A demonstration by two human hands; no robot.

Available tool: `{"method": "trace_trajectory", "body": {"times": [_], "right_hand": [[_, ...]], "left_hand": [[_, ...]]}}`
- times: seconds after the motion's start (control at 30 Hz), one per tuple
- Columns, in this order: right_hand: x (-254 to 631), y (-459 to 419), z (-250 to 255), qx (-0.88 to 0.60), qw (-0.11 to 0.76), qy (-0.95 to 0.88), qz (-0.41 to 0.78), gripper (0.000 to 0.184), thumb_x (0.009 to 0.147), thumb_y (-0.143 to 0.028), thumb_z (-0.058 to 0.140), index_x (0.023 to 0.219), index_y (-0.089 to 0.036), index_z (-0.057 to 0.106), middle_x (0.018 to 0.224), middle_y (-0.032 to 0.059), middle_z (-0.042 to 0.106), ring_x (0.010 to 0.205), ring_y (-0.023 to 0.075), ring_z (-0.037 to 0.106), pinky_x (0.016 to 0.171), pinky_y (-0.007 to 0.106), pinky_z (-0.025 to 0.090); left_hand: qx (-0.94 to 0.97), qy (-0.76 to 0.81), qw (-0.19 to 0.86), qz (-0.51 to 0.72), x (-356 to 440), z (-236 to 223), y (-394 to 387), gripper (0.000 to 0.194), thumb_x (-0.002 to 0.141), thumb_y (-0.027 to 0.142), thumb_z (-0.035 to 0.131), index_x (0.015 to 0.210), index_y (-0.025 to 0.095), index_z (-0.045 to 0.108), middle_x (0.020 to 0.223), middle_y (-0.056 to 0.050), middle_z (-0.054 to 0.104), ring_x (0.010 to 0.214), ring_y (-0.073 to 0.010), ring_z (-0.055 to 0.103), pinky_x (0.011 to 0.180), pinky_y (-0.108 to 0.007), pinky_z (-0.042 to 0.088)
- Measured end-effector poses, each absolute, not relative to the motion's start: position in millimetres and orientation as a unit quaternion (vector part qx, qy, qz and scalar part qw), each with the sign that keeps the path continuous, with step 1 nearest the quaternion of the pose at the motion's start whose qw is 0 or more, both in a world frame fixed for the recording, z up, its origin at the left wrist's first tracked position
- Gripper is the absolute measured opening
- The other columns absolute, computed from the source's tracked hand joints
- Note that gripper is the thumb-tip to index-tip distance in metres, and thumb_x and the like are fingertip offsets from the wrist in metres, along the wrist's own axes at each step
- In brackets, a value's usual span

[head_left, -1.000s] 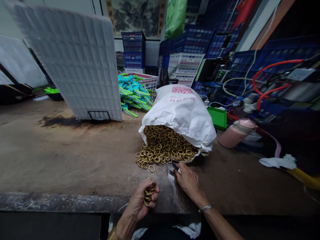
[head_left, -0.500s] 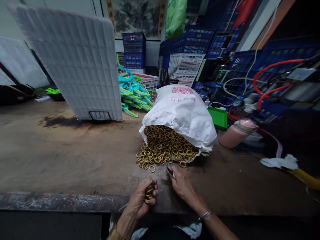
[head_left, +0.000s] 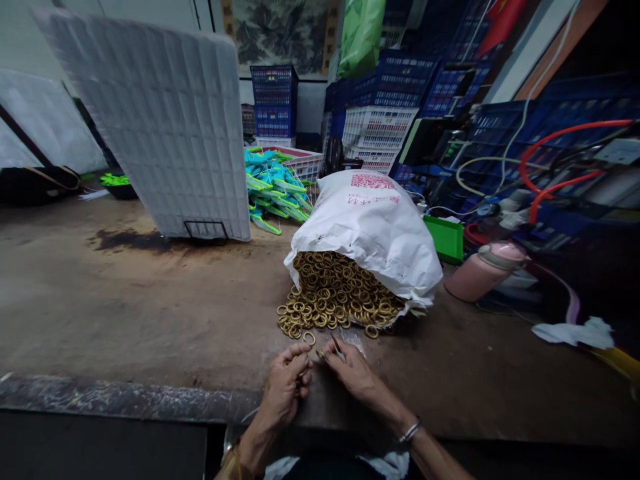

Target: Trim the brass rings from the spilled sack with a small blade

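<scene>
My left hand (head_left: 285, 387) is closed around several brass-coloured rings, partly hidden by its fingers. Close beside it, my right hand (head_left: 356, 375) grips a small dark-bladed knife (head_left: 337, 348), whose handle is mostly covered by the palm. At the right fingertips a single ring (head_left: 321, 355) shows between the two hands. Just beyond them, many more rings (head_left: 320, 308) spill from the mouth of a white woven sack (head_left: 365, 217) printed in red. One loose ring (head_left: 309, 339) lies on the table in front of the heap.
A tall white padded panel (head_left: 165, 127) stands in a black wire holder at left. Behind the sack lie blue-green plastic pieces (head_left: 277, 187). To the right are a green tray (head_left: 444, 237), a pink bottle (head_left: 485, 270) and a white cloth (head_left: 573, 332). Stacked crates (head_left: 380, 127) fill the back.
The right hand has moved left to the left hand, and a ring now shows at its fingertips. The left hand has turned and shifted slightly up. The view has shifted a little left.
</scene>
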State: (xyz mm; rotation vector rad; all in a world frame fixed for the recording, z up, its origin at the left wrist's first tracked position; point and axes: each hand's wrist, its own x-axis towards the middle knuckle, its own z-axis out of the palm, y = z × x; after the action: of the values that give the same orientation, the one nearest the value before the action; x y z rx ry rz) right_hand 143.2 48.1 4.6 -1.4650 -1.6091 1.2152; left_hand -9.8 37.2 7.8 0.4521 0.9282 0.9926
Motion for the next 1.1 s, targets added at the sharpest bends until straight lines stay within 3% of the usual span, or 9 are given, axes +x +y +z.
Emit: {"method": "trace_trajectory", "body": {"times": [0.27, 0.53, 0.7, 0.87, 1.1], "right_hand": [[140.5, 47.2, -3.3, -0.528, 0.327, -0.596, 0.51, 0.018, 0.078, -0.033, 0.047, 0.072, -0.017, 0.051, 0.06, -0.0047, 0.047, 0.056, 0.0089, 0.039, 0.053, 0.02, 0.03], [140.0, 46.6, 1.0, -0.518, 0.326, -0.541, 0.577, 0.022, 0.078, -0.039, 0.048, 0.071, -0.017, 0.049, 0.053, -0.007, 0.038, 0.048, 0.0066, 0.03, 0.044, 0.019, 0.023], [140.0, 46.6, 10.8, -0.505, 0.33, -0.504, 0.618, 0.024, 0.077, -0.042, 0.047, 0.07, -0.02, 0.044, 0.048, -0.0098, 0.03, 0.041, 0.0058, 0.023, 0.04, 0.019, 0.019], [142.2, 50.1, 3.3, -0.534, 0.343, -0.52, 0.572, 0.02, 0.075, -0.038, 0.047, 0.069, -0.02, 0.044, 0.05, -0.0087, 0.033, 0.044, 0.0066, 0.026, 0.042, 0.019, 0.022], [137.9, 48.1, 5.3, -0.54, 0.357, -0.61, 0.457, 0.024, 0.081, -0.039, 0.043, 0.07, -0.018, 0.05, 0.063, -0.0039, 0.047, 0.062, 0.0103, 0.042, 0.059, 0.021, 0.034]], "left_hand": [[0.316, 0.462, 0.711, 0.424, -2.0, 4.9, 40.1, 0.038, 0.063, 0.037, 0.067, 0.091, 0.013, 0.057, 0.057, 0.005, 0.054, 0.038, -0.0038, 0.038, 0.033, -0.015, 0.026], [0.376, 0.496, 0.674, 0.397, -3.2, 12.0, 42.0, 0.04, 0.064, 0.043, 0.064, 0.09, 0.012, 0.058, 0.047, 0.007, 0.047, 0.035, -0.0048, 0.035, 0.032, -0.015, 0.027], [0.405, 0.482, 0.675, 0.385, -3.0, 11.9, 43.7, 0.031, 0.068, 0.043, 0.061, 0.076, 0.014, 0.056, 0.048, 0.006, 0.046, 0.035, -0.0038, 0.032, 0.032, -0.015, 0.027], [0.391, 0.488, 0.67, 0.4, -2.2, 8.2, 43.2, 0.032, 0.066, 0.044, 0.063, 0.075, 0.015, 0.055, 0.052, 0.006, 0.049, 0.036, -0.0039, 0.035, 0.033, -0.015, 0.027], [0.359, 0.477, 0.695, 0.4, -3.3, 6.9, 44.4, 0.03, 0.068, 0.043, 0.062, 0.074, 0.016, 0.052, 0.053, 0.006, 0.05, 0.036, -0.0038, 0.034, 0.033, -0.014, 0.025]]}}
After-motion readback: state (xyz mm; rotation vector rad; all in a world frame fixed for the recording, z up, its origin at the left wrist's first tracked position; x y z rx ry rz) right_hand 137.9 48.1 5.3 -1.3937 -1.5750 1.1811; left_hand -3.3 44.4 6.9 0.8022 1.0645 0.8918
